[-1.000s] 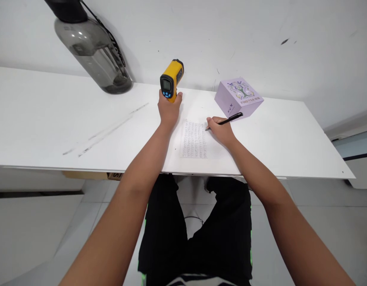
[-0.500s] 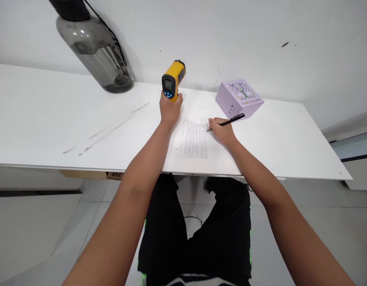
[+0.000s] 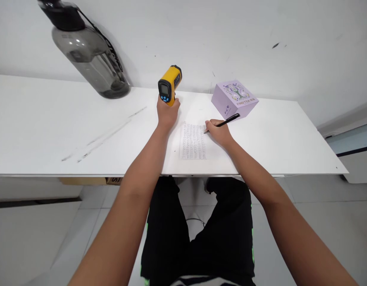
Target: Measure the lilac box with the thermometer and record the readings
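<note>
My left hand [image 3: 168, 113] is closed round the grip of a yellow and black infrared thermometer [image 3: 170, 81], held upright with its small screen and blue buttons facing me. Its grip is mostly hidden by my fingers. In my right hand [image 3: 220, 132] is a black pen [image 3: 230, 119], slanting up to the right. The pen's tip meets the right side of a sheet of paper [image 3: 193, 143] covered in rows of handwriting. Beyond my right hand sits a lilac tea box [image 3: 235, 98] with a printed tree design on its top.
A large grey see-through water bottle [image 3: 94, 59], partly filled, stands against the wall at the back left. The white table [image 3: 275, 139] has dark streaks on its left part and its front edge runs above my legs. Underneath at the left is a cardboard box [image 3: 85, 180].
The whole view has shifted slightly as my head moved. Both hands keep their holds on the thermometer and the pen, and the pen stays at the paper's right side.
</note>
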### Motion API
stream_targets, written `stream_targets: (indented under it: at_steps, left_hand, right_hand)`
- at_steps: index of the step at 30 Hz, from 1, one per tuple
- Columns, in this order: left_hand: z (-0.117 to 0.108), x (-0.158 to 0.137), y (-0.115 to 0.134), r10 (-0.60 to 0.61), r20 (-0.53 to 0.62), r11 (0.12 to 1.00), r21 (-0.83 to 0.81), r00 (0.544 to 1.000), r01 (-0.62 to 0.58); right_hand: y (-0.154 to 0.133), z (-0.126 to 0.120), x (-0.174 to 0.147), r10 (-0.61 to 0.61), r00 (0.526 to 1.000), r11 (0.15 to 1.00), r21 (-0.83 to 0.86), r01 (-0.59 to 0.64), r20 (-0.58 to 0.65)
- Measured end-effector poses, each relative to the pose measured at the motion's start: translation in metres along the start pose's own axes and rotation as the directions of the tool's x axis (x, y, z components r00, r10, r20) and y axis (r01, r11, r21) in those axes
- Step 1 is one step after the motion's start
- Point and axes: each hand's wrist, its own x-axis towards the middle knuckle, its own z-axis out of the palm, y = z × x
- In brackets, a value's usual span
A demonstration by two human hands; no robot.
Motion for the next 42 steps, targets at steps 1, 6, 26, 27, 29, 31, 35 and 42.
stream_targets:
  at_steps: [1, 6, 26, 27, 29, 31, 35, 42]
  left_hand:
    - [0.0, 0.0, 0.001, -0.006, -0.002, 1.0, 0.005, 1.0, 0.006]
    - [0.0, -0.002, 0.003, -0.032, -0.005, 0.999, 0.022, 0.999, 0.032]
    - [0.0, -0.01, 0.017, -0.072, 0.0, 0.997, 0.026, 0.997, 0.072]
    - [0.0, -0.011, 0.019, -0.076, -0.001, 0.997, 0.03, 0.997, 0.076]
    - [0.0, -0.012, 0.022, -0.084, -0.011, 0.996, 0.038, 0.996, 0.084]
    - [0.0, -0.012, 0.023, -0.082, -0.027, 0.995, 0.051, 0.996, 0.083]
    - [0.001, -0.013, 0.024, -0.059, -0.046, 0.995, 0.084, 0.997, 0.063]
    - [0.002, -0.014, 0.031, -0.093, -0.054, 0.993, 0.063, 0.994, 0.097]
  right_hand:
    - [0.0, 0.0, 0.0, 0.004, 1.0, 1.0, 0.004, -0.004, 0.001]
    - [-0.001, 0.001, 0.001, 0.012, 1.0, 1.0, 0.018, -0.012, -0.02]
    - [0.0, 0.001, 0.0, 0.036, 0.999, 0.998, 0.044, -0.035, -0.022]
    - [0.0, 0.001, 0.001, 0.033, 0.999, 0.998, 0.045, -0.032, -0.02]
    - [0.001, 0.001, 0.001, 0.028, 1.0, 0.998, 0.048, -0.027, -0.009]
    - [0.002, 0.001, 0.001, 0.025, 1.0, 0.998, 0.052, -0.026, 0.003]
    - [0.003, 0.002, 0.0, 0.027, 0.999, 0.998, 0.066, -0.024, -0.04]
    - [0.002, 0.001, 0.0, 0.053, 0.997, 0.998, 0.046, -0.05, -0.059]
